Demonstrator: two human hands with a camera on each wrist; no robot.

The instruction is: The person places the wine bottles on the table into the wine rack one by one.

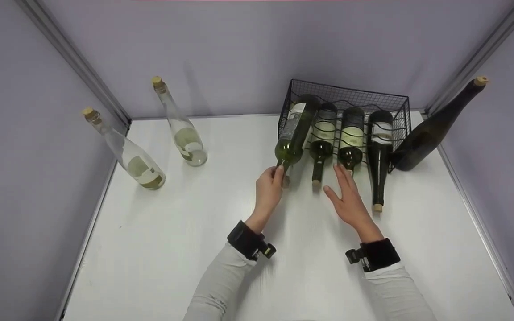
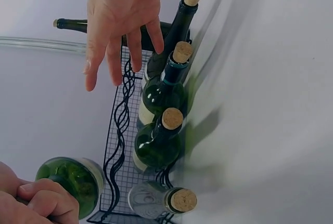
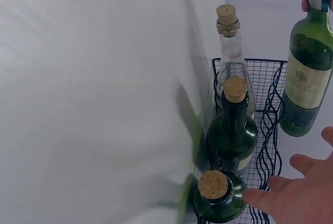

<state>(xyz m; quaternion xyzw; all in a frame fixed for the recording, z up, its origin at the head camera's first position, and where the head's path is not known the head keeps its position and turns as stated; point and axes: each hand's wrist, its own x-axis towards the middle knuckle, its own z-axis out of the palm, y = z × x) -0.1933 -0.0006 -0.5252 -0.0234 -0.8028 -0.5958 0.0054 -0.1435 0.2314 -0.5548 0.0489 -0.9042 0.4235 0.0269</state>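
My left hand [image 1: 269,189] grips the neck of a green wine bottle [image 1: 296,127] with a pale label. That bottle tilts above the left end of a black wire wine rack [image 1: 350,88]; the right wrist view shows it raised over the wires. Beneath it lies a clear corked bottle [image 3: 232,47], mostly hidden in the head view. My right hand [image 1: 350,200] has its fingers spread, fingertips right at the neck of a green bottle [image 1: 350,156] in the rack. Another green bottle [image 1: 321,148] lies between the hands, and a longer dark bottle [image 1: 377,171] lies farther right.
Two clear corked bottles, one nearer [image 1: 138,167] and one farther back [image 1: 186,138], stand on the left of the white table [image 1: 172,249]. A dark corked bottle [image 1: 435,127] stands beside the rack's right end. Walls enclose the back and sides.
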